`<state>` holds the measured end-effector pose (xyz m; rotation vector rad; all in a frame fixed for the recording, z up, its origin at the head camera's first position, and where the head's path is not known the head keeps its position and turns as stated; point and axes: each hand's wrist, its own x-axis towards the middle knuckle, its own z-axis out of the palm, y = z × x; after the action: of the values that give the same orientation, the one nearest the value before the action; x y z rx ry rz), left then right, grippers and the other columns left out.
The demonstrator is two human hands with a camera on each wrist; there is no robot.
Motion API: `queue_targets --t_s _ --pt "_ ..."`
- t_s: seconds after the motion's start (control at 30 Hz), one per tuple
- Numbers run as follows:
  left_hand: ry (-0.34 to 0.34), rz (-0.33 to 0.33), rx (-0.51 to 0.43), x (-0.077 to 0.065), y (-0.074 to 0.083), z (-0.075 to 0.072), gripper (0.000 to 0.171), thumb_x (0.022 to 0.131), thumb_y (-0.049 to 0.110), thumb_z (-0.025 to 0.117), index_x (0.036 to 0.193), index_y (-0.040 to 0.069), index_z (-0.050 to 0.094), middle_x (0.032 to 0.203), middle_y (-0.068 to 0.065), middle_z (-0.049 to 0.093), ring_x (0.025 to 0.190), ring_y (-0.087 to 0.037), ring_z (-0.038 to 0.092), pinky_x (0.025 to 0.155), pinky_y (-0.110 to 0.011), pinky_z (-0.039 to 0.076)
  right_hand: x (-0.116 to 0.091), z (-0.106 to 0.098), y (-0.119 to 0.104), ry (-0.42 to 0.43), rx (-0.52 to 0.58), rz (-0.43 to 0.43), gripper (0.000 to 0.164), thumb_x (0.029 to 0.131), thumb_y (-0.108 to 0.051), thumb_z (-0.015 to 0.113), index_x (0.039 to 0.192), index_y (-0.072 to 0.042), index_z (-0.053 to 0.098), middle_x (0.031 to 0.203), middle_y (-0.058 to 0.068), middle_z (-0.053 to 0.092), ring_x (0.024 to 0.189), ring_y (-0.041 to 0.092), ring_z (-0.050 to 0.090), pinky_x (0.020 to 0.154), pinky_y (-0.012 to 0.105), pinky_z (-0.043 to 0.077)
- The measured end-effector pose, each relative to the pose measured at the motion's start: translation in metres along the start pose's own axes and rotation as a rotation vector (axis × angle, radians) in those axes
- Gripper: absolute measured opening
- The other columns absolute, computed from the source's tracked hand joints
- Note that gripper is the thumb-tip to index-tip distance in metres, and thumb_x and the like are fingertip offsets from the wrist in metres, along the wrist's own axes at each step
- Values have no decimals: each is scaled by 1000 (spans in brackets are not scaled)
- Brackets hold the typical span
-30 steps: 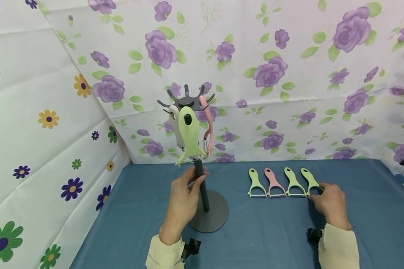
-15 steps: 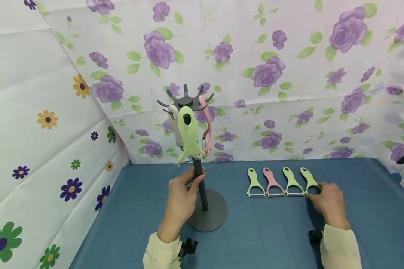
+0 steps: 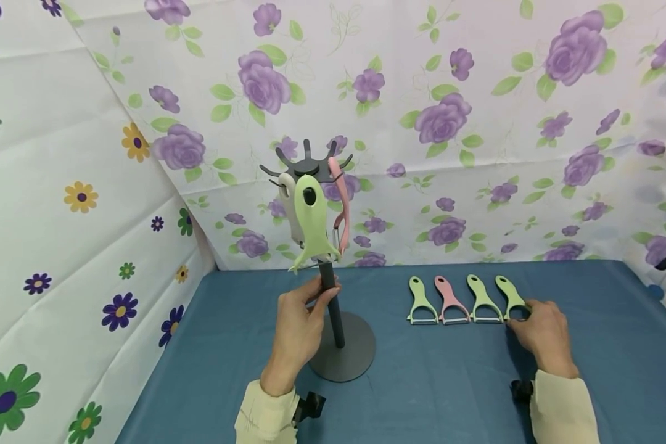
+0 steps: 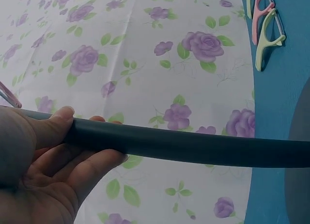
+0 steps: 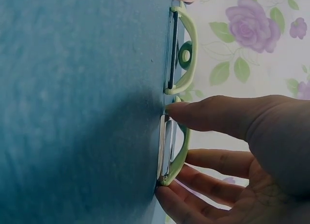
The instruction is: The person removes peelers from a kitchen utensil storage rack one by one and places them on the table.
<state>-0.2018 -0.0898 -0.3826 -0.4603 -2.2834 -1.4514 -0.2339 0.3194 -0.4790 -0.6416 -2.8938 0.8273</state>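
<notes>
My left hand [image 3: 296, 330] grips the dark grey pole [image 3: 337, 324] of a hook stand, thumb on one side and fingers round the other. From the stand's hooks [image 3: 306, 168] hang a green peeler [image 3: 312, 219], a pink peeler [image 3: 341, 206] and a whitish peeler [image 3: 286, 200], partly hidden behind the green one. At the right, my right hand [image 3: 542, 333] pinches the blade end of the rightmost green peeler [image 3: 509, 290], which lies on the table. In the right wrist view, the thumb is at one end of its blade [image 5: 167, 146] and fingers are at the other.
Left of the held peeler lie a green peeler [image 3: 479, 290], a pink peeler [image 3: 446, 290] and another green peeler [image 3: 418, 291] in a row. The stand's round base [image 3: 357, 357] rests on the blue tablecloth [image 3: 422, 382]. A flowered cloth [image 3: 388, 80] hangs behind.
</notes>
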Motion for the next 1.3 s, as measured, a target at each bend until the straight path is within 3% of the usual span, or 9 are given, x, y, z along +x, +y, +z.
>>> queue_targets --t_s 0.47,0.77,1.1,1.3 --pt "18 33 22 3 1 -1 19 99 15 66 112 10 78 107 -8 79 101 -22 77 87 -40 64 -6 -10 -6 27 4 19 66 94 -16 66 143 20 41 143 46 35 134 63 29 112 72 30" --pt "49 22 0 2 0 1 19 97 20 69 112 13 79 104 -7 80 98 -21 77 86 -39 64 -16 -20 -23 95 49 -13 64 97 -18 64 145 16 42 143 42 39 130 59 39 105 72 39" --pt "83 3 7 0 1 2 21 94 19 74 111 10 80 102 -9 80 86 -18 78 81 -38 65 -33 -24 -52 195 137 -161 51 99 -21 66 138 11 55 130 35 55 118 50 53 93 67 47" --pt "79 -11 9 0 1 3 20 94 19 73 111 12 80 101 -8 80 87 -18 78 82 -38 65 -46 -27 -73 187 195 -284 48 102 -24 64 139 6 57 128 31 60 117 47 57 93 64 51"
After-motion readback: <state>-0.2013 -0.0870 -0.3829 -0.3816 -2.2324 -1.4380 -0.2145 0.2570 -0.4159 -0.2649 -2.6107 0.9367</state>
